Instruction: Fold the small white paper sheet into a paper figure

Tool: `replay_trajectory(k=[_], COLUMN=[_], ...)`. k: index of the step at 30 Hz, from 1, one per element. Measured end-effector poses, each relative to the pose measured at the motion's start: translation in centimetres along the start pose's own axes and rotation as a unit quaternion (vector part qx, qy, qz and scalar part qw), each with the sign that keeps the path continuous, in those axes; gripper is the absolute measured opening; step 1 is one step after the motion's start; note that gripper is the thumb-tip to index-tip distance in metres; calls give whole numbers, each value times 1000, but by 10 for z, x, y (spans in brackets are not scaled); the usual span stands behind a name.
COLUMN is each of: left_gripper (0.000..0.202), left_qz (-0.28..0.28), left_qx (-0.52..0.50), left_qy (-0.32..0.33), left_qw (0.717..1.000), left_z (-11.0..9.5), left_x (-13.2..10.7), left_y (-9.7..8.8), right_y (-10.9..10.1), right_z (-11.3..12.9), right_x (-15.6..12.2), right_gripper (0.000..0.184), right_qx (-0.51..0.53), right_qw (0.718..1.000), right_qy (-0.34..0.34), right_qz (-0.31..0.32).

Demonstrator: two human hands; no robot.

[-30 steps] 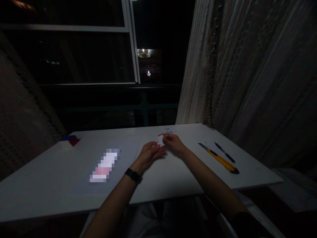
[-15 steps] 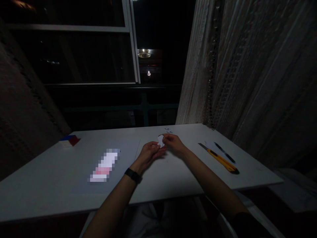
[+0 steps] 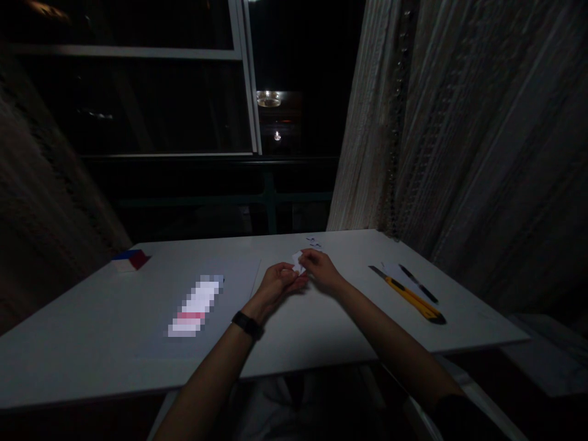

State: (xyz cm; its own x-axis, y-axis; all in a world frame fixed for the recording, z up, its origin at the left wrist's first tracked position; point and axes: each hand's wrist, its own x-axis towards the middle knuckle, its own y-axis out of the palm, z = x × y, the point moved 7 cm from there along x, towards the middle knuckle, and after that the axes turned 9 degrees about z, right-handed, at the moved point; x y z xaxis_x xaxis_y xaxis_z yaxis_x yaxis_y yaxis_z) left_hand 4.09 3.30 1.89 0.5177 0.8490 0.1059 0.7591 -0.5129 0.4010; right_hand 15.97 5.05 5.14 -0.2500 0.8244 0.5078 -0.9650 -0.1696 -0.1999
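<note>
Both hands meet over the middle of a white table [image 3: 321,331] in dim light. My left hand [image 3: 277,283], with a dark watch on its wrist, is curled and pinches the lower edge of a small white piece of paper [image 3: 297,261]. My right hand [image 3: 322,271] pinches the same paper from the right with closed fingers. The paper is held just above the tabletop.
A yellow utility knife [image 3: 410,297] and a black pen [image 3: 417,282] lie at the right of the table. A red, blue and white block [image 3: 130,260] sits at the far left corner. A blurred-out flat item [image 3: 195,306] lies left of my hands. Curtains hang at right, with a dark window behind.
The hands and paper stay almost in place; the view has shifted very slightly and the fingers have adjusted a little on the paper.
</note>
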Motion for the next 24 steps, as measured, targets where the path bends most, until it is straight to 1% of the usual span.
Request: replay_trajectory(k=[7, 15, 20, 22, 24], left_gripper=[22, 22, 24, 28, 32], left_qz=[-7, -12, -22, -23, -36], left_qx=[7, 14, 12, 14, 27], left_qy=[1, 12, 11, 13, 21], left_qw=[1000, 1000, 1000, 1000, 999], left_z=[1, 1, -2, -1, -1], left_x=[0, -1, -2, -1, 0], left_y=[0, 1, 3, 3, 1], right_y=[2, 3, 5, 4, 4], right_z=[5, 1, -2, 0, 2], right_x=[-3, -5, -4, -4, -4], right_gripper=[18, 18, 19, 18, 17], right_qx=[-44, -68, -62, -81, -101], right_qw=[998, 996, 997, 995, 993], right_qy=[-29, -22, -8, -23, -39], right_qz=[-31, -61, -47, -50, -51])
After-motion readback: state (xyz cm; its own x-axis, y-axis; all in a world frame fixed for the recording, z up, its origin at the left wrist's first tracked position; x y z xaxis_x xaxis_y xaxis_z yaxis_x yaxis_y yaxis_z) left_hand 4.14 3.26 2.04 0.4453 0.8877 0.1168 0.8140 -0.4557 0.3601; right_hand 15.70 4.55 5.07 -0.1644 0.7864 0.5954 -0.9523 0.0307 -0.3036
